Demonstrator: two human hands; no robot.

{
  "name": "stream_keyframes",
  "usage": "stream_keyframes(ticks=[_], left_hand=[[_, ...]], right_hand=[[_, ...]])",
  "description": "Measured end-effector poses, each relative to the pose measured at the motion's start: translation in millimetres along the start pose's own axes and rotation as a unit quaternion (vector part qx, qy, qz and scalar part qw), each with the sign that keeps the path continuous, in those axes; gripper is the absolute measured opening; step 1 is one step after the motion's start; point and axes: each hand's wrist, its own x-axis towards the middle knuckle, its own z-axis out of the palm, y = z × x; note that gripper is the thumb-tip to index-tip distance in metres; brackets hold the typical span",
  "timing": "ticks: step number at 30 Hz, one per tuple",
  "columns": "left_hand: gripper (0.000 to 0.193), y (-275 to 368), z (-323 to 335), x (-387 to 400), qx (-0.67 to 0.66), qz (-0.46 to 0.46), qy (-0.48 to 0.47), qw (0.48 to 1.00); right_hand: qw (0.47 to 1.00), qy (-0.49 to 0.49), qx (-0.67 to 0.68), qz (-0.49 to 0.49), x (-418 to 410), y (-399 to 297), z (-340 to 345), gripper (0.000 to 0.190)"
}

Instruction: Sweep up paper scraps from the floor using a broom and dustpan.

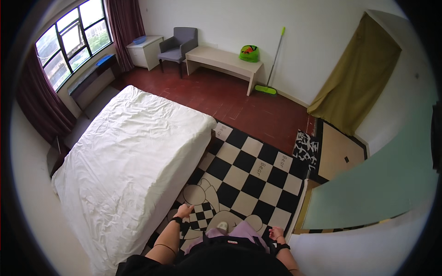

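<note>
My left hand [185, 210] hangs beside the bed, its fingers loosely curled and nothing visible in them. The bed [138, 138] to its left carries a wrinkled white sheet that drapes over the near side. On the right, my right hand [276, 233] is held low with curled fingers, near the edge of the rug, and no object shows in it. A black-and-white checkered rug [240, 165] with a bear drawing lies under me. One pale shoe [222, 226] shows on it. Both wrists wear black bands.
Against the far wall stand a white cabinet [150, 57] with a blue basin [139, 40], a grey armchair [179, 45], and a low bench [221, 61] bearing a green bag [249, 54]. A green-headed broom [266, 90] leans nearby. An olive curtain [359, 76] and frosted glass panel [362, 193] are at right.
</note>
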Motion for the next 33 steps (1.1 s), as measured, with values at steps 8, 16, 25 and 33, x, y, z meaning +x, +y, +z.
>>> stream_keyframes(ticks=[8, 16, 25, 33], left_hand=[[0.062, 37.1, -11.4, 48.8, -0.051, -0.040, 0.039, 0.997], [0.026, -38.9, -5.6, 95.9, 0.333, 0.000, -0.145, 0.932], [0.026, 72.9, -53.7, 242.7, 0.068, 0.014, 0.142, 0.987], [0.015, 143.3, -63.7, 352.2, -0.091, 0.043, 0.085, 0.991]], right_hand=[[0.998, -0.035, 0.006, 0.045, 69.3, -74.4, 15.0, 0.011], [0.993, 0.091, 0.064, 0.030, 197.9, -61.4, -98.1, 0.018], [0.963, 0.044, -0.262, -0.050, 198.8, -320.9, 102.0, 0.012], [0.986, -0.106, -0.035, -0.120, 232.6, -469.0, 235.2, 0.014]])
